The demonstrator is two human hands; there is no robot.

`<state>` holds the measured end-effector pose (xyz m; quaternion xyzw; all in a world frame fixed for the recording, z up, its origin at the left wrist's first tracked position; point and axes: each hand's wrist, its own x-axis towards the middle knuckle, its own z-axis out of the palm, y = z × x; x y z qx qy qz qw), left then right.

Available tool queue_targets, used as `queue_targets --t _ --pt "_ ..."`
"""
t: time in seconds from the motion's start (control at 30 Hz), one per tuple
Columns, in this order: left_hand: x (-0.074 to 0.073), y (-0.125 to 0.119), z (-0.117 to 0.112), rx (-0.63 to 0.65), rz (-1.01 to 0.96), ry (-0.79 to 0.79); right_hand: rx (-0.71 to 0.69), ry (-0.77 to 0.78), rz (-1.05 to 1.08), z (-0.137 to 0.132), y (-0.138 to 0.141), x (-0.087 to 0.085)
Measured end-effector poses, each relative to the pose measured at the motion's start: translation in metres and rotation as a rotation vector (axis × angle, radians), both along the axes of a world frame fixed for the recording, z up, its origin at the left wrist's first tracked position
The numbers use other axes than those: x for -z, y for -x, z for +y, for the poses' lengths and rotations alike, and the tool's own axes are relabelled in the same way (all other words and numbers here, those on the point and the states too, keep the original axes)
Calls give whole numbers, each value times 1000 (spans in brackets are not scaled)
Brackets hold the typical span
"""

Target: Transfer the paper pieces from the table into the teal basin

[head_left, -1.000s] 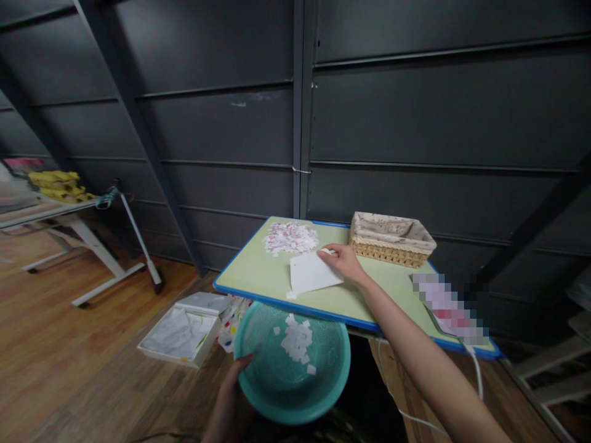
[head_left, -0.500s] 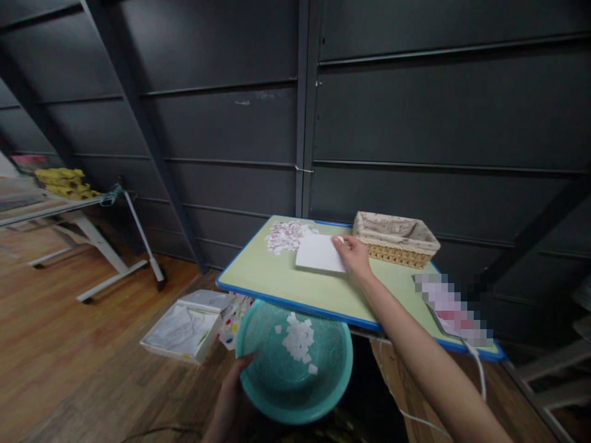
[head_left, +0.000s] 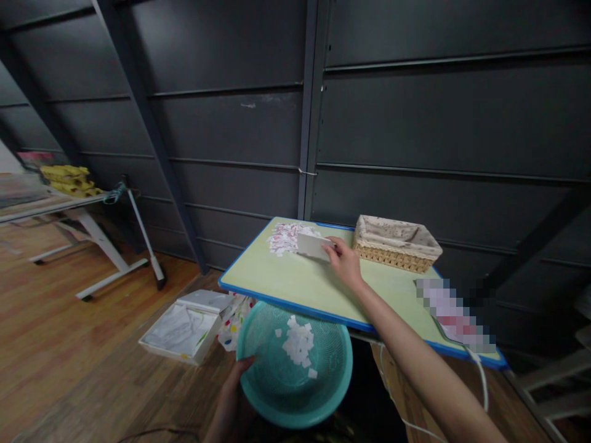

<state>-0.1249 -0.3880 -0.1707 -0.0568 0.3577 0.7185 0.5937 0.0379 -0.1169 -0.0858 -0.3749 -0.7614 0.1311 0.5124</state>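
Note:
My right hand (head_left: 344, 262) reaches across the green, blue-edged table (head_left: 295, 284) and pinches a white card (head_left: 313, 245), held tilted against a pile of small red-and-white paper scraps (head_left: 287, 237) at the table's far left corner. Below the table's near edge, my left hand (head_left: 236, 386) grips the rim of a teal plastic basin (head_left: 295, 367). A heap of white paper scraps (head_left: 299, 343) lies inside the basin.
A lined wicker basket (head_left: 396, 242) stands at the table's back right, and a blurred flat item (head_left: 455, 314) with a white cable lies near the right edge. An open white box (head_left: 184, 322) sits on the wooden floor at left. A white-legged table (head_left: 69, 212) stands far left.
My right hand has carried the white card from the table's middle back to the scrap pile at the far corner and tilted it up. The basin stays held under the edge.

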Motion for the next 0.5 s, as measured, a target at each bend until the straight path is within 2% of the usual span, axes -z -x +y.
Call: queue_targets --t 0.1,0.27,0.5 --pt "0 -3 2 10 34 107 -55 -46 -140 0 24 -5" --pt "-6 -6 1 20 87 145 -25 -76 -252 10 57 -7" --pt "-12 -5 -1 7 23 221 -7 -56 -264 14 64 4"
